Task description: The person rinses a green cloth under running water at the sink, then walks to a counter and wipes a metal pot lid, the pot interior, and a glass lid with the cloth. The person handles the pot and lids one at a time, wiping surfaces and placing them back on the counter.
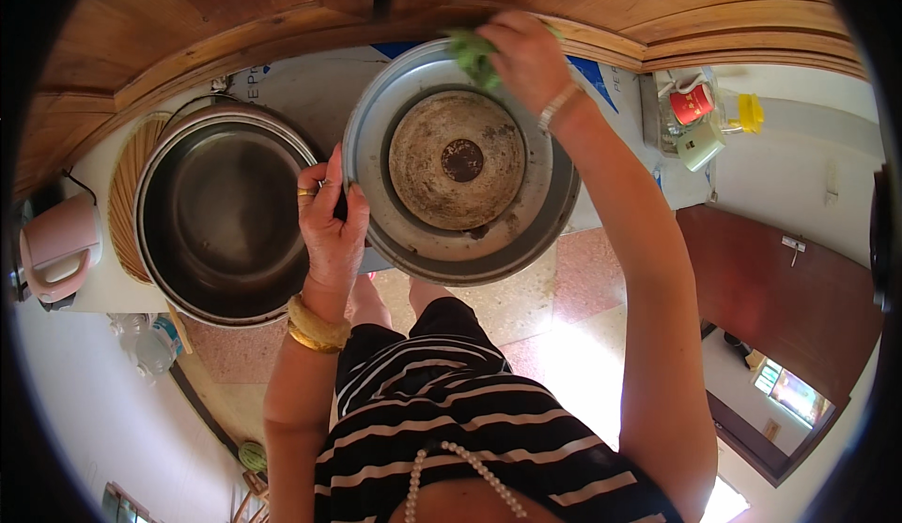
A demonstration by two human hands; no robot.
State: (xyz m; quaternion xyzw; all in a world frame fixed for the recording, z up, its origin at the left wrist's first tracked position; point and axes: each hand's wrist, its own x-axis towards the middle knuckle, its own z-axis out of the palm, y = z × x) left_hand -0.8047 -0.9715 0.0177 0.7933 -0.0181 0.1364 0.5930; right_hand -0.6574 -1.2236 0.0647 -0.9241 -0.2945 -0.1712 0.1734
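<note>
A round metal appliance base (458, 163), with a stained heating plate in its middle, is tilted up in front of me. My left hand (335, 220) grips its left rim between thumb and fingers. At the upper right rim, my right hand (525, 58) presses a crumpled green cloth (473, 58) to the metal; the cloth is partly blurred. A wide, dark round pan (232, 220) stands to the left, close beside my left hand, and nothing is seen in it.
A ribbed round mat (130, 202) lies partly under the pan, with a pink electric kettle (67, 244) farther left. Wooden cabinet doors (246, 8) run along the counter's back. At the right are a clear container (659, 118), a red cup (692, 104) and a pale green mug (700, 147).
</note>
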